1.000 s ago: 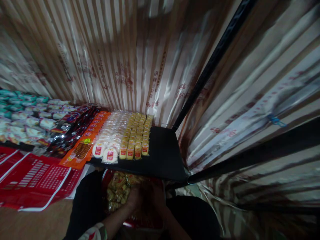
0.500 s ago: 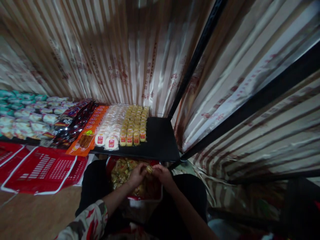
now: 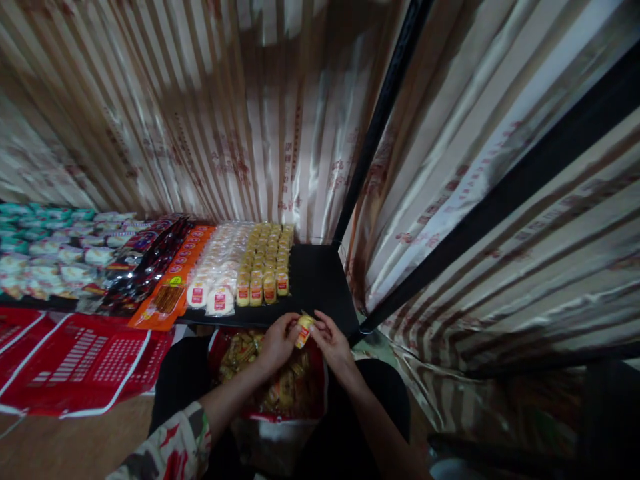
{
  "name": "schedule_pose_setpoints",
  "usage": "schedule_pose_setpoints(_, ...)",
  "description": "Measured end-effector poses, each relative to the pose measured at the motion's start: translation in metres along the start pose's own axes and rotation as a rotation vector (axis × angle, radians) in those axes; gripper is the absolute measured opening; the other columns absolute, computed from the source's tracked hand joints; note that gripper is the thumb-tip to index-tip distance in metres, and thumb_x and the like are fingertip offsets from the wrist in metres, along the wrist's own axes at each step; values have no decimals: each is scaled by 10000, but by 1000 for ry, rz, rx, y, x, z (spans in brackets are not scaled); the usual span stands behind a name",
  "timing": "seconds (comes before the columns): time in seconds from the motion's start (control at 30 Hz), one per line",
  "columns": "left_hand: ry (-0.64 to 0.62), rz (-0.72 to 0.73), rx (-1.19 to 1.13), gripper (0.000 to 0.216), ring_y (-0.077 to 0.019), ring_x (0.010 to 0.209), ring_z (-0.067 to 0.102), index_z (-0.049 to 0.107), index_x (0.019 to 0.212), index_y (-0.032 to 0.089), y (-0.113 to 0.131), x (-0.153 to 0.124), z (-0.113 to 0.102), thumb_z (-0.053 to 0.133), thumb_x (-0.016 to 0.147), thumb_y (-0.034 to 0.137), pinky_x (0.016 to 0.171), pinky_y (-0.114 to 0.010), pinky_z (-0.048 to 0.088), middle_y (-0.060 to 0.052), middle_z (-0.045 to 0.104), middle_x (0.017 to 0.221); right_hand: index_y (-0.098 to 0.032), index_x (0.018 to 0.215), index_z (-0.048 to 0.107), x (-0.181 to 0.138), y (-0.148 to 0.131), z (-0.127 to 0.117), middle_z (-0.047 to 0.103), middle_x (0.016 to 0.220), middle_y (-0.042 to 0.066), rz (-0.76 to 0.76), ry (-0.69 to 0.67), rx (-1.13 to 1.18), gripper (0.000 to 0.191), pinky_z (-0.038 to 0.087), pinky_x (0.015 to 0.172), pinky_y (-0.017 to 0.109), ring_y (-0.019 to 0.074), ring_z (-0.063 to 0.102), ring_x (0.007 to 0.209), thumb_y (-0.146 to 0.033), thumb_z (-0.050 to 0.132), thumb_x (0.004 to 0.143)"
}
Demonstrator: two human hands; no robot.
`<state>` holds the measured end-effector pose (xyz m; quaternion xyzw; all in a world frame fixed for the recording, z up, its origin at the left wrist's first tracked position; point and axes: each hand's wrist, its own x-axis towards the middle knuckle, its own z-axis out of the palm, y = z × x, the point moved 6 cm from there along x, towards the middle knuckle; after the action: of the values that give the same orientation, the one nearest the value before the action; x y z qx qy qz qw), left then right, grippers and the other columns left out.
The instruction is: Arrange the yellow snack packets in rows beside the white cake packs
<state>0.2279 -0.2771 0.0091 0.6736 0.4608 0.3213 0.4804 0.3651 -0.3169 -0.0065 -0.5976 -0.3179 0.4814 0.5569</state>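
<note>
My left hand (image 3: pixel 277 343) and my right hand (image 3: pixel 333 343) meet just in front of the black shelf's (image 3: pixel 320 293) front edge. Both pinch one small yellow snack packet (image 3: pixel 303 329) with a red label between their fingertips. Right below them, on my lap, an open red bag (image 3: pixel 273 380) holds several more yellow packets. On the shelf ahead stand neat rows of the same yellow packets (image 3: pixel 265 267), with round white packets (image 3: pixel 215 277) to their left.
Orange packs (image 3: pixel 173 283), dark packs (image 3: pixel 143 257) and green-and-white packs (image 3: pixel 45 243) fill the shelf further left. A red sheet with white print (image 3: pixel 80 357) hangs off its front. Striped shiny curtains (image 3: pixel 225 113) hang behind, and black shelf posts (image 3: pixel 377 127) stand on the right.
My hands came up out of the red bag and now hold one yellow packet near the shelf's edge. The view has tilted down a little.
</note>
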Motion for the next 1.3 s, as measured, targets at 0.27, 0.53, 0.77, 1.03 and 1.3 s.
schedule_pose_setpoints(0.27,-259,201,527,272,-170,914,585,633,1034,225,64,37,2,449,859,321,838,-267,459,-38,640,955,-172,889,640,18,-20,-15,694,816,40,-112,62,-20,471,524,741,332,192,646,764,-490,736,555)
schedule_pose_setpoints(0.53,221,281,454,405,-224,1243,383,500,1218,178,82,51,-6,446,818,174,1071,-390,332,-100,422,1312,-209,904,565,36,-7,-19,682,864,13,13,253,404,442,544,707,273,159,665,775,-449,752,583)
schedule_pose_setpoints(0.77,149,139,181,418,-178,1249,409,440,1267,198,65,57,22,344,859,195,1056,-328,365,-86,363,1372,-217,1083,522,57,-19,-11,680,1009,70,5,206,417,537,555,745,338,220,667,888,-470,695,641)
schedule_pose_setpoints(1.03,199,129,176,423,-190,1234,414,473,1224,145,64,112,30,375,813,130,1087,-351,314,-114,479,1289,-187,857,583,98,-35,-21,679,868,43,-128,229,118,389,500,798,297,181,642,829,-444,705,591)
schedule_pose_setpoints(1.3,197,-51,187,381,-201,1204,468,478,1218,134,70,175,26,374,854,175,1065,-327,335,-131,508,1274,-171,1029,584,166,-52,-8,662,809,38,-194,237,-162,469,490,715,303,184,620,734,-437,569,643)
